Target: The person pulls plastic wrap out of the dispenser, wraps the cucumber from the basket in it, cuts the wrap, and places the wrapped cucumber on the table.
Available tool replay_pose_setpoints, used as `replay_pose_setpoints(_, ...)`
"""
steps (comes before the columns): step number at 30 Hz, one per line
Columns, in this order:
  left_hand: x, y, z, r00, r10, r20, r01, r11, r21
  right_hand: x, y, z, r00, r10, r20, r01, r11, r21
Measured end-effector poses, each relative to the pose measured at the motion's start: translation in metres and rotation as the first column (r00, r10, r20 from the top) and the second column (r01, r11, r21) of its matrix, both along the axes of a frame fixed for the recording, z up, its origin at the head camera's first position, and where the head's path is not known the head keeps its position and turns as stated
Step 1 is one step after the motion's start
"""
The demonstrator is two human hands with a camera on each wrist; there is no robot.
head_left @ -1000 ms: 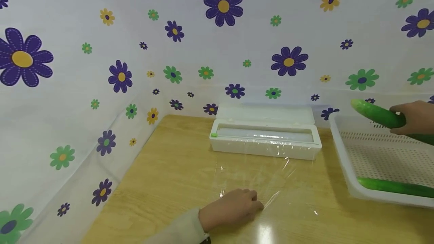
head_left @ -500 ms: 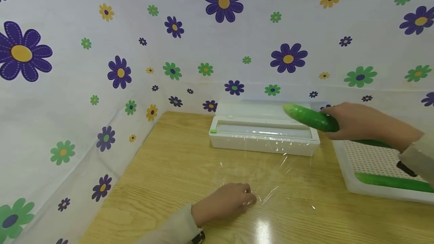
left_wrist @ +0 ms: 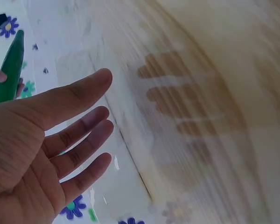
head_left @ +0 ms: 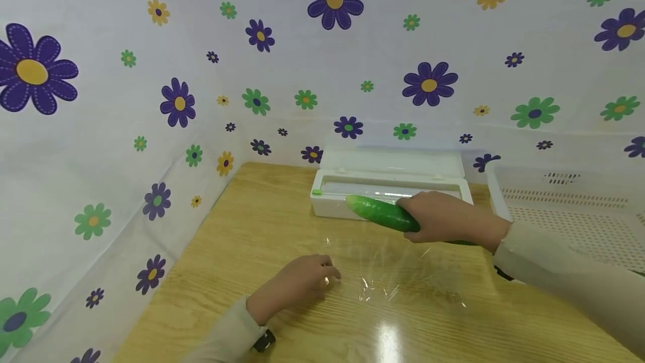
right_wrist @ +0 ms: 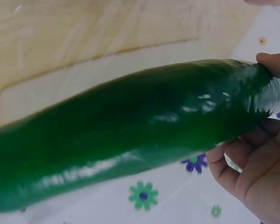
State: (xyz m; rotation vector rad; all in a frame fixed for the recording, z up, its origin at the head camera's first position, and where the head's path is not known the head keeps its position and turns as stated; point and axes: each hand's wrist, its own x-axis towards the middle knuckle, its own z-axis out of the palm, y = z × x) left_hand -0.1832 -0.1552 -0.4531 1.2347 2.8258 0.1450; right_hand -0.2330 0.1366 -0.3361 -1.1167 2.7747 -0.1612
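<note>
walls (head_left: 126, 27): white, flower print | wooden table (head_left: 262, 240) | glare near front edge

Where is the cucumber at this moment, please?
In the head view the cucumber sits right of centre, gripped by the right hand, just in front of the white wrap dispenser.

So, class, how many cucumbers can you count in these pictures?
1: the cucumber is gripped in the right hand above the plastic film. The sleeve hides part of the basket, so another may be hidden.
</note>
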Motion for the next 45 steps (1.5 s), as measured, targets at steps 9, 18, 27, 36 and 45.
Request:
replay_pose_setpoints(9, -0.008, -0.023, -0.004, 0.999, 0.037, -0.008, -0.037, 0.999, 0.024, 0.000, -0.031, -0.027, 0.997, 0.008, 0.070, -0.003, 0.997, -0.072)
replay_pose_setpoints(18, -0.011, -0.026, -0.006, 0.997, -0.042, -0.064, 0.043, 0.999, 0.011, 0.001, -0.047, -0.053, 0.998, 0.027, 0.060, -0.021, 0.995, -0.097)
replay_pose_setpoints(27, -0.009, -0.025, -0.007, 0.998, -0.029, -0.048, 0.031, 0.999, 0.026, 0.008, -0.060, -0.081, 0.996, 0.035, 0.076, -0.027, 0.994, -0.104)
replay_pose_setpoints(36, -0.004, -0.025, 0.003, 0.999, 0.006, -0.035, -0.004, 0.999, 0.048, 0.013, -0.066, -0.096, 0.999, 0.027, 0.022, -0.025, 0.998, -0.062)
replay_pose_setpoints(45, 0.001, -0.029, 0.009, 0.998, 0.032, -0.049, -0.029, 0.998, 0.064, 0.017, -0.069, -0.105, 0.997, 0.073, -0.012, -0.073, 0.996, -0.047)
